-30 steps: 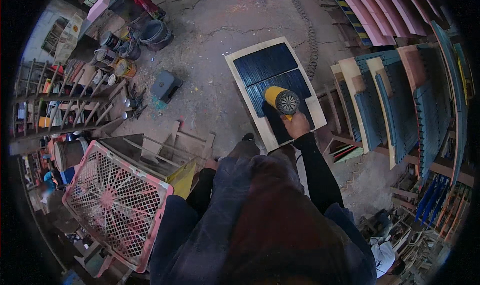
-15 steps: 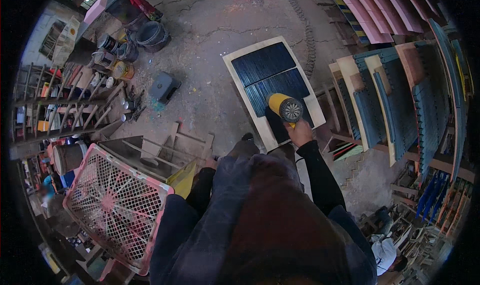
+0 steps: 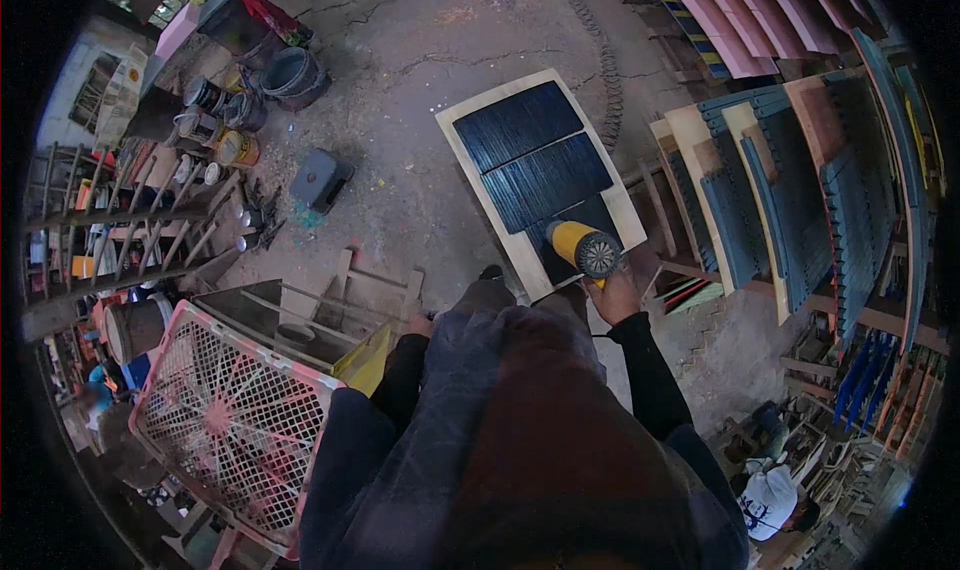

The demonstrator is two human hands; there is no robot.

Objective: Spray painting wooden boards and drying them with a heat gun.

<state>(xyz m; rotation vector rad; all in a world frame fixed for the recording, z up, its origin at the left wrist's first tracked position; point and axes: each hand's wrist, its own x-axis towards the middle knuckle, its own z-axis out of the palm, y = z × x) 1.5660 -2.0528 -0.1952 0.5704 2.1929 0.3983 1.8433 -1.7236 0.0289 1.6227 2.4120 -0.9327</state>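
In my right hand (image 3: 614, 295) is a yellow heat gun (image 3: 578, 244) with a black vented rear end, my fingers wrapped round its grip. Its nozzle end points over the near part of a pale wooden board (image 3: 622, 210), which carries dark, glossy ribbed panels (image 3: 546, 175). The board lies tilted in front of my legs. My left hand (image 3: 419, 325) rests low beside my left leg, close to a yellow sheet-like piece (image 3: 368, 362); its fingers are mostly hidden by the sleeve and shadow.
Blue-grey ribbed boards (image 3: 770, 200) stand in a row at the right, with pink boards (image 3: 725, 15) beyond. A pink-rimmed fan grille (image 3: 235, 420) is at my left. Buckets (image 3: 293, 77) and a grey plastic box (image 3: 321, 180) sit on the floor. Another person (image 3: 768, 505) is at lower right.
The heat gun has moved nearer to me and slightly right over the board, its nozzle end now over the nearest dark part. My left hand stays low.
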